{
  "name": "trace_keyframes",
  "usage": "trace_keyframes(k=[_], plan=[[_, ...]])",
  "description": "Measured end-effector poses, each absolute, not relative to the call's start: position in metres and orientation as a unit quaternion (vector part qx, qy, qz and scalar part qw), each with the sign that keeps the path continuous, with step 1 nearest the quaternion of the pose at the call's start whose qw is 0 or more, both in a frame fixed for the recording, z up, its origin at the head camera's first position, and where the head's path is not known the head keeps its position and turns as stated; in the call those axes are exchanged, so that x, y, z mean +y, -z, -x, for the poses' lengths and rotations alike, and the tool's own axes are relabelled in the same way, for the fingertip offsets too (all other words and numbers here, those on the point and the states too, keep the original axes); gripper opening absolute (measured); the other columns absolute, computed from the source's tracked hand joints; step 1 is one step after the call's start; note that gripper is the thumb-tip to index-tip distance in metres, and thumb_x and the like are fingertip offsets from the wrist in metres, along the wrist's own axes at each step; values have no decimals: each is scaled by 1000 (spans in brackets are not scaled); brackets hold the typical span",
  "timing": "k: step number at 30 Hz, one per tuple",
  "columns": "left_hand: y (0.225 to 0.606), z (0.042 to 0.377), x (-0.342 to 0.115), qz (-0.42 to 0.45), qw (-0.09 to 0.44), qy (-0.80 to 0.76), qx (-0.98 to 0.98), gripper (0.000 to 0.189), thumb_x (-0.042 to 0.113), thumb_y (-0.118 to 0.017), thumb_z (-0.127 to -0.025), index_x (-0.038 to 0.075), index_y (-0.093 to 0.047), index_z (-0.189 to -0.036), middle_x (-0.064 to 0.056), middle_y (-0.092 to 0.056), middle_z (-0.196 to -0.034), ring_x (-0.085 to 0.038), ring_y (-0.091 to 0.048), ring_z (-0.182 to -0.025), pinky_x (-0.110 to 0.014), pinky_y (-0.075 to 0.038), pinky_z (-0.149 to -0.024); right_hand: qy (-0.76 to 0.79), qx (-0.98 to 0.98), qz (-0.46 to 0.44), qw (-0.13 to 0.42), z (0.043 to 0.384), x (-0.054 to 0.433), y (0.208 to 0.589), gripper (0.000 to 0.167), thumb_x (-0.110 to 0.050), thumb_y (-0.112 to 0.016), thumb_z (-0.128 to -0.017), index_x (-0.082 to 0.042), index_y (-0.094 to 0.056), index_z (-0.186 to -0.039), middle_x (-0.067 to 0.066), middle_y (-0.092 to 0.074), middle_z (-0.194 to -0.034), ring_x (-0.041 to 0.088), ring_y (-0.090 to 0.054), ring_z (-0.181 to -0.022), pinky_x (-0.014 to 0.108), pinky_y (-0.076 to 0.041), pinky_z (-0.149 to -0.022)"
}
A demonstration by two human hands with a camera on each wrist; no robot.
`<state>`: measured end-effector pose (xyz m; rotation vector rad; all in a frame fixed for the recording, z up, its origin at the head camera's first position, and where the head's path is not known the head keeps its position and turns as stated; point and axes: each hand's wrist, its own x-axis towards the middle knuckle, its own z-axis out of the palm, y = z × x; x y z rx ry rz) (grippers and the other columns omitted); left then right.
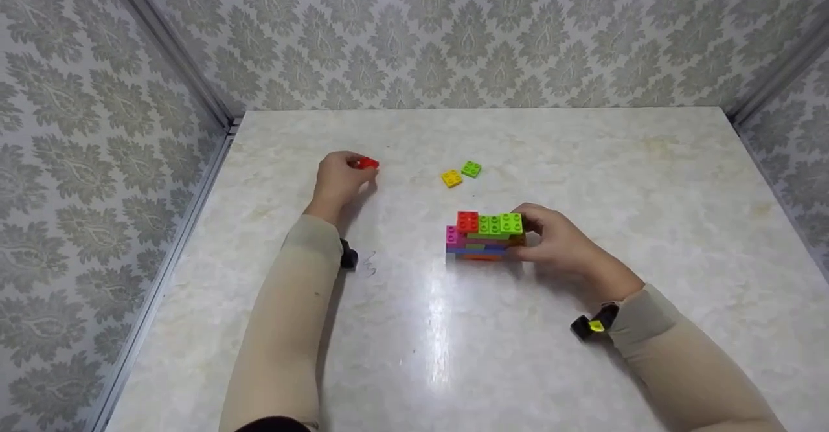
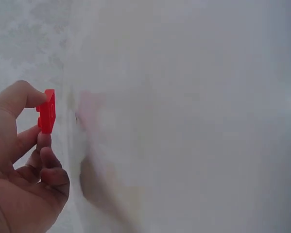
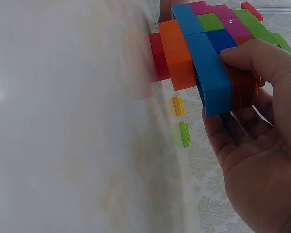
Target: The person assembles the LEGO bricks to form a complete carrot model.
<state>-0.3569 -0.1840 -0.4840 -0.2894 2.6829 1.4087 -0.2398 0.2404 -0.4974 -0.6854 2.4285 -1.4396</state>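
In the left wrist view, a flat red brick [image 2: 49, 112] is pinched between the thumb and fingers of my left hand [image 2: 26, 165], just above the table. My right hand [image 1: 560, 241] grips the right end of a block structure [image 1: 482, 241] built of stacked bricks. Its top carries a red brick [image 1: 467, 221] and light green bricks [image 1: 510, 223]. Lower layers show pink, blue, brown and orange bricks, seen from the side in the right wrist view, where the thumb presses a brown brick [image 3: 242, 80] and the fingers lie behind.
A yellow brick [image 1: 451, 178] and a green brick [image 1: 471, 169] lie close together on the marbled table [image 1: 583, 153], beyond the structure. Patterned wall panels [image 1: 427, 43] stand behind the table and at both sides.
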Motion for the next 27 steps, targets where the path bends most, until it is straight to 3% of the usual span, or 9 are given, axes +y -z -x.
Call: trace_keyframes(k=[4,9,20,27], plan=[[482,346,-167,47,43,-460,886,40,24,-78,-101,8,-76,-137,-12,-68,-134,-26,-63,-111,-39,-57,-95,495,829,231,121,238,241,500,40,-7,-92,-93,-6,-72,-128,5,-71,-131,13,-68,-118,19,-52,-110],[474,330,-141,-14,41,-456,889,36,22,-78,-101,11,-79,-135,-8,-71,-132,-25,-60,-101,-35,-53,-84,496,828,232,120,238,242,501,41,-6,-91,-93,-6,-72,-129,4,-72,-131,13,-68,-118,19,-52,-107],[455,291,-91,-150,29,-485,861,31,21,-82,-98,13,-82,-129,-5,-74,-122,-27,-55,-103,-37,-47,-88,500,824,238,119,239,241,500,41,-3,-89,-93,-5,-72,-131,5,-70,-133,13,-68,-121,19,-52,-111],[447,272,-73,-210,38,-498,840,31,19,-81,-100,12,-82,-130,-4,-73,-122,-42,-57,-111,-38,-46,-87,506,820,239,119,240,240,497,41,2,-87,-92,-4,-72,-129,6,-70,-132,11,-66,-121,17,-51,-111]])
